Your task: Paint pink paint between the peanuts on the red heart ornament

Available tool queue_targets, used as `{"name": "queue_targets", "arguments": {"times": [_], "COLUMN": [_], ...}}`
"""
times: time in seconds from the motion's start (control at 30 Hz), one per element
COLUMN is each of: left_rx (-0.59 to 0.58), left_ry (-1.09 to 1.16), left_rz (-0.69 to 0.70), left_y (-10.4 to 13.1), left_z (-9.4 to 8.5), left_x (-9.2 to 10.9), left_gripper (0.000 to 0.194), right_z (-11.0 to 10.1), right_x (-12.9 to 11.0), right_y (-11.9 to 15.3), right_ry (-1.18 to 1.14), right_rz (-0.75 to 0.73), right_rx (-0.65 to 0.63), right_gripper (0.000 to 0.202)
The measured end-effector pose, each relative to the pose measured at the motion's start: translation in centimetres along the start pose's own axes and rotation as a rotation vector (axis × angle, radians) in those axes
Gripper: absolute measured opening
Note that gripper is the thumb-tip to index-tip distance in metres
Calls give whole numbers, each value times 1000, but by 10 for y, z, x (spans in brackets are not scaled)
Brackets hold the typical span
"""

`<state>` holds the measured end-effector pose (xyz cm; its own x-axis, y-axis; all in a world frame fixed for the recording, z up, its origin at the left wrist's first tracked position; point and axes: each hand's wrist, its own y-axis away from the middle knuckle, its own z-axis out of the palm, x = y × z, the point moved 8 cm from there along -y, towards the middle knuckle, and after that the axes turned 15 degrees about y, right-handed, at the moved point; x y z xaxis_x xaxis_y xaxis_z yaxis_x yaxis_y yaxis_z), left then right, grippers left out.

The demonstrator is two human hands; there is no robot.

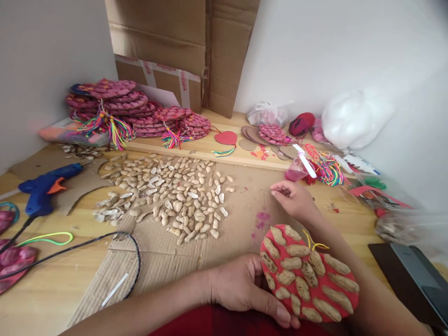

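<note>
My left hand (245, 282) grips a red heart-shaped board (317, 298) by its lower left edge, thumb on the front. Peanuts in their shells (299, 263) cover the board's face with red gaps between them, and a yellow cord loop (315, 242) sticks out at its top notch. Behind the board, my right hand (296, 198) is held over the cardboard with its fingers loosely bent and a small gap at the thumb; nothing shows in it. Just beyond that hand stands a small clear cup of pink paint (296, 171), a white-handled stick (304, 161) leaning in it.
Loose peanuts (189, 200) spread over the cardboard sheet (231, 224). On the left lie a blue glue gun (45, 186) and its black cord (136, 252). Stacked pink peanut-covered pieces (112, 102) with tassels line the back. A phone (416, 275) rests at the right.
</note>
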<state>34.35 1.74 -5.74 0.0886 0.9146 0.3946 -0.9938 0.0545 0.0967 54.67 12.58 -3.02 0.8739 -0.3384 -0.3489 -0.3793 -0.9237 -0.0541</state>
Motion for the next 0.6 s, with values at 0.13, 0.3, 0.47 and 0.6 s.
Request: {"name": "queue_targets", "arguments": {"times": [0.13,0.3,0.47,0.6], "left_rx": [8,4,57,164], "left_ry": [1,14,-4,10], "left_rz": [-8,-13,30,105], "left_y": [0,-1,0,2], "left_z": [-4,-4,-7,-14], "left_x": [-4,-4,3,10], "left_gripper": [40,41,43,45], "right_z": [15,16,9,-19], "right_x": [-3,-10,-20,-21], "right_y": [3,3,5,19], "right_ry": [43,94,107,49], "right_rz": [-8,-44,-77,-42], "right_rx": [-34,-33,22,147], "right_gripper": [29,29,29,29]}}
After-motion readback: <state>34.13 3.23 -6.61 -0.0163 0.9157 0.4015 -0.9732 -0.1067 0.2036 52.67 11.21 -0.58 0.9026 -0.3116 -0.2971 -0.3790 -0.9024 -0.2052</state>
